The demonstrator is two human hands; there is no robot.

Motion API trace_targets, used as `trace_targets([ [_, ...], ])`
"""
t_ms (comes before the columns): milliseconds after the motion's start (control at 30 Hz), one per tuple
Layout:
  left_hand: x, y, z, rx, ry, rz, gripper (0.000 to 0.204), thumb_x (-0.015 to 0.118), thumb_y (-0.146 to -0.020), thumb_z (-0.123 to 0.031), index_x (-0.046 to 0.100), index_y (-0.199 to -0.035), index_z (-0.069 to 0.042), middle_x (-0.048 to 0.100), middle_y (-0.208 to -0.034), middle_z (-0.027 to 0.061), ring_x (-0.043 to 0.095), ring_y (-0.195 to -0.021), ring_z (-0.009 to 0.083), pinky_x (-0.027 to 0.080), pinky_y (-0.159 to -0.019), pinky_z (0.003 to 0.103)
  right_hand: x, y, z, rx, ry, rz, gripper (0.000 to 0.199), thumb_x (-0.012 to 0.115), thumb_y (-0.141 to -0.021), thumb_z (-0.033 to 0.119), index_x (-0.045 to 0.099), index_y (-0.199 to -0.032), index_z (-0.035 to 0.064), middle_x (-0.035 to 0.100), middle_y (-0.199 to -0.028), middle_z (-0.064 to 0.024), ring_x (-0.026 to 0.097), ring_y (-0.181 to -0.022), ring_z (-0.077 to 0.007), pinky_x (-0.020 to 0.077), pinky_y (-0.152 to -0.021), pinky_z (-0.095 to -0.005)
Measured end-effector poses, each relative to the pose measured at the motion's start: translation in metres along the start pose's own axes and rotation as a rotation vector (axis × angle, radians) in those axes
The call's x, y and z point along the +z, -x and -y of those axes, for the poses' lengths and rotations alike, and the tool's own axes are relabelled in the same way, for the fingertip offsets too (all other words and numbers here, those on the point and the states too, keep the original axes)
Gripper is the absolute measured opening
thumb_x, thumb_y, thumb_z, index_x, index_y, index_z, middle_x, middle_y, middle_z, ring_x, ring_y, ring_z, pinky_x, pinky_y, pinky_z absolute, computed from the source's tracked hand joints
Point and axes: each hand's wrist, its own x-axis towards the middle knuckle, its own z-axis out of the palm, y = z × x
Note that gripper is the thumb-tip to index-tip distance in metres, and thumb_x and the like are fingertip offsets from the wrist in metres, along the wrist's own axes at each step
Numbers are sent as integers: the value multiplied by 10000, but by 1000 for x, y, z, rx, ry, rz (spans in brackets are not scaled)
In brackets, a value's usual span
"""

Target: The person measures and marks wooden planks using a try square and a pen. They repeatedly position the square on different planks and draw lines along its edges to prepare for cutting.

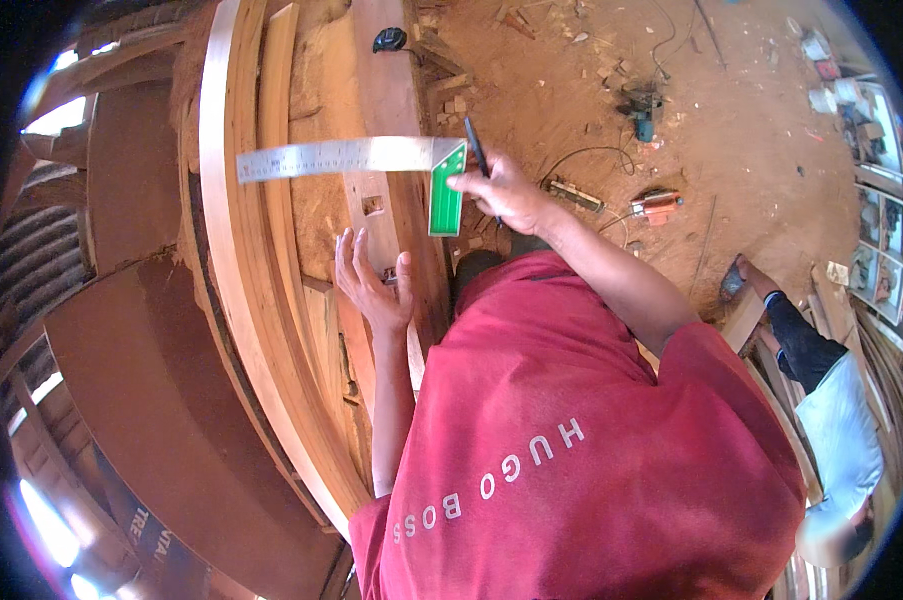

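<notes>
In my right hand (514, 196) is a try square (447, 208) with a green handle and a long steel blade marked with a scale. The thumb presses on the handle, and a dark pen or pencil (476, 143) sticks up between the same fingers. The blade reaches left across the boards; whether it touches them I cannot tell. Nearer to me, my left hand (375, 288) lies with spread fingers over a wooden beam (383, 110). A square mortise (372, 205) is cut in the beam just beyond those fingertips, and another hole shows partly beside them.
Long planks (233, 230) lie left of the beam. A black tape measure (389, 39) sits at its far end. On the dusty floor are a teal power tool (643, 118), an orange tool (656, 206) and cords. Another person (821, 380) is at right, near stacked timber.
</notes>
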Motion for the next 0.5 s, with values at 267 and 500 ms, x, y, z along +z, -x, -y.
trace_targets([
  [267,17,-11,-3,82,-178,139,924,759,-712,-641,505,-1416,-99,404,-1524,163,288,-1470,377,202,-1159,571,25,-19,-72,-51,285,108,271,738,-840,85,692,-1101,30,709,-993,-30,616,-909,-125,507,-853,-315],
  [500,18,-14,-5,42,-159,189,808,765,-719,-506,557,-1370,-75,428,-1510,176,325,-1451,391,275,-1134,564,37,-16,-83,53,175,75,292,761,-826,74,696,-1107,31,711,-979,-37,621,-901,-128,507,-835,-306],
])
